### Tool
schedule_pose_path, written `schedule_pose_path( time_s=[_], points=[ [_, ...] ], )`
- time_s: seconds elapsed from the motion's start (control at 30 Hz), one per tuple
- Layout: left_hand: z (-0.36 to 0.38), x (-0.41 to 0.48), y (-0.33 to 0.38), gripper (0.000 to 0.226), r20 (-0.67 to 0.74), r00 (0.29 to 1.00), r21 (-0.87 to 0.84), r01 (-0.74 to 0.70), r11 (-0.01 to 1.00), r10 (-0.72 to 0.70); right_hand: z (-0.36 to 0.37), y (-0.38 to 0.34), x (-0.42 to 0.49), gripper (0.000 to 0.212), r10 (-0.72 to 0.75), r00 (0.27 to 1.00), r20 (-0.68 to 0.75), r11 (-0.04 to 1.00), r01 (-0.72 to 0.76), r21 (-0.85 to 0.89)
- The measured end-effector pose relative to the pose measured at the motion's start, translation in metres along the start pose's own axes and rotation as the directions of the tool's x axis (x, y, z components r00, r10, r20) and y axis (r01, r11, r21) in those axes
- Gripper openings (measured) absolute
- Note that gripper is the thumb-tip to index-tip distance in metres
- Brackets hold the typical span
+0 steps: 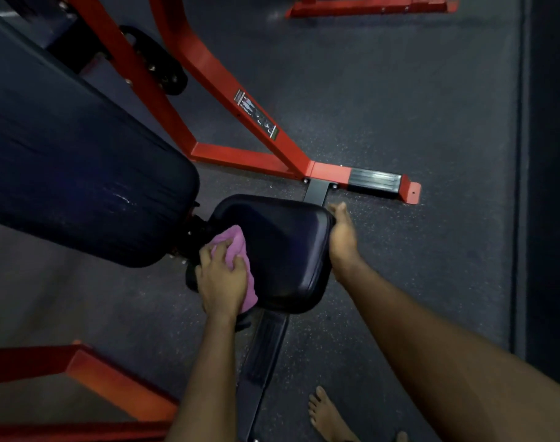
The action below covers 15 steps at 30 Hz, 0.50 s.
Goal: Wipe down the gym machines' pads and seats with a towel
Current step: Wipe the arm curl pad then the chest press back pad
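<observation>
The pink towel [232, 250] lies bunched on the left part of the black seat pad [282, 250], just below the centre of the frame. The left hand [223, 280] grips it, fingers curled over the cloth and pressing it onto the vinyl near the seat's left edge. The right hand [342, 234] lies against the seat's right edge with one digit pointing toward the top of the frame. Its other fingers are hidden beneath the pad, so it cannot be told whether they curl round it.

At the left a large dark back pad [65, 161] slopes down toward the seat, its lower end just beside the towel. The machine's red frame [208, 68] runs from the upper left to a floor bar at centre right, which carries a black ribbed tread plate [376, 181]. A printed label [256, 114] sits on one slanted red beam. The floor [416, 90] is dark speckled rubber, and a bare foot [326, 416] stands on it at the bottom right.
</observation>
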<state>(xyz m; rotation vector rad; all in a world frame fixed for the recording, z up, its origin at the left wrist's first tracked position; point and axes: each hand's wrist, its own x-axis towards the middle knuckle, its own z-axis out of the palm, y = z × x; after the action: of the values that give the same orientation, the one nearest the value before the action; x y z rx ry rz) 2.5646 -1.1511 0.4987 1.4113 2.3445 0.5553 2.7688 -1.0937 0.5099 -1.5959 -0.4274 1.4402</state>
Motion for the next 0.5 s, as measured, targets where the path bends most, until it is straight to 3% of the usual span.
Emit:
schedule_pose_path(
  time_s=[0.1, 0.17, 0.27, 0.4, 0.5],
  points=[
    [0.001, -0.035, 0.027, 0.044, -0.015, 0.989, -0.074, -0.146, 0.986, 0.145, -0.034, 0.01, -0.034, 0.053, 0.036, 0.995, 0.092, 0.993, -0.046, 0.109],
    [0.002, -0.055, 0.05, 0.042, -0.024, 0.968, -0.096, -0.25, 0.964, 0.249, -0.052, 0.024, -0.046, 0.046, -0.029, 0.995, 0.095, 0.997, 0.023, 0.07],
    [-0.003, -0.064, 0.077, 0.044, 0.01, 0.956, -0.224, -0.285, 0.932, 0.294, -0.058, 0.027, -0.056, 0.034, -0.234, 0.971, 0.052, 0.972, 0.234, 0.009],
    [-0.014, -0.055, 0.079, 0.055, 0.007, 0.87, -0.42, -0.445, 0.791, 0.494, -0.041, 0.019, -0.077, 0.049, -0.476, 0.873, 0.108, 0.847, 0.488, -0.211],
    [-0.019, -0.041, 0.056, 0.042, -0.012, 0.927, -0.522, -0.326, 0.788, 0.376, -0.012, 0.024, -0.107, 0.077, -0.503, 0.857, 0.116, 0.664, 0.469, -0.583]
  ],
)
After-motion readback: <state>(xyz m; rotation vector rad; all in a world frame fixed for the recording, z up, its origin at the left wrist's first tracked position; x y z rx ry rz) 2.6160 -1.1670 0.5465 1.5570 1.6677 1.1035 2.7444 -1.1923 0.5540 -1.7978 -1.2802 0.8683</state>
